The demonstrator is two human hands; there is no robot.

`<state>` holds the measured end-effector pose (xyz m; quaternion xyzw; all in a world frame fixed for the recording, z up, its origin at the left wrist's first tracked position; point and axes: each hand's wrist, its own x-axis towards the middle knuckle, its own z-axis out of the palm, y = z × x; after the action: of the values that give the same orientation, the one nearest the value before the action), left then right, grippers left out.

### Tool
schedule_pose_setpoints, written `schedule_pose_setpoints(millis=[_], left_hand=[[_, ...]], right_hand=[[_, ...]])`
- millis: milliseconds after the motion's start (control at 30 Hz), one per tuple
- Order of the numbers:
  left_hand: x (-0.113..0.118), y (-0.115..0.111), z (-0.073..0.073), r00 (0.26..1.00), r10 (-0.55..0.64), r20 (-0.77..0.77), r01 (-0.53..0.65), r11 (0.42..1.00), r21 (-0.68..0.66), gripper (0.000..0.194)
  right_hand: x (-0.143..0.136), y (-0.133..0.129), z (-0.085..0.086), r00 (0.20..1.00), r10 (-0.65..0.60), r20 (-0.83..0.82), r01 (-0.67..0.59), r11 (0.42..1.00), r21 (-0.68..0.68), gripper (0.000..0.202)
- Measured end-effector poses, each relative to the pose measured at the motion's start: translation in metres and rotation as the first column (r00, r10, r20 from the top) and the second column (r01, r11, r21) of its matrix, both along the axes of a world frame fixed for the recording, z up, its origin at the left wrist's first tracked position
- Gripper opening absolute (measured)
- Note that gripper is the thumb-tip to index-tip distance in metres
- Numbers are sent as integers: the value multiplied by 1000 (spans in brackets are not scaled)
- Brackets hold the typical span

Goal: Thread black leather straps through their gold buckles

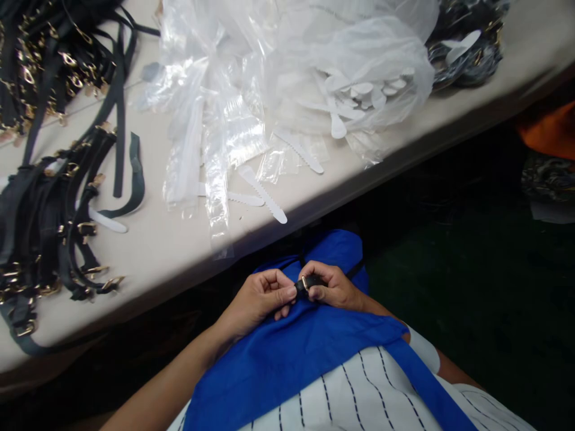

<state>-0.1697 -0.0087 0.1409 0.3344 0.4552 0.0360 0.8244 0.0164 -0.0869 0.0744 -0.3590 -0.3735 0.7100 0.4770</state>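
Over my lap, a black strap (317, 281) with a small gold buckle is stretched between my two hands. My left hand (268, 293) pinches its end between thumb and fingers, just left of the buckle. On the other side, my right hand (338, 288) grips the strap close to the buckle, fingers curled round it. Part of the strap is hidden behind the fingers. Beneath both hands lies a blue apron (296, 341).
Black straps with gold hardware (49, 221) lie in a pile on the table (148, 251) at left. Clear plastic bags (242, 114) and several white toothed strips (265, 194) spread across its middle. A bag of white pieces (381, 66) and wrapped black items (471, 48) sit farther right.
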Motion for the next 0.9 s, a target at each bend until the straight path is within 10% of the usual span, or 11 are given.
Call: schedule_pose_setpoints(millis=[400, 900], left_hand=[[-4, -8, 7, 999, -36, -27, 29, 976, -218, 28], [1, -14, 14, 992, -24, -125, 1, 984, -176, 28]], right_hand=[[-3, -15, -2, 954, -52, 294, -56, 936, 347, 25], [-8, -21, -2, 948, -105, 299, -29, 911, 412, 24]])
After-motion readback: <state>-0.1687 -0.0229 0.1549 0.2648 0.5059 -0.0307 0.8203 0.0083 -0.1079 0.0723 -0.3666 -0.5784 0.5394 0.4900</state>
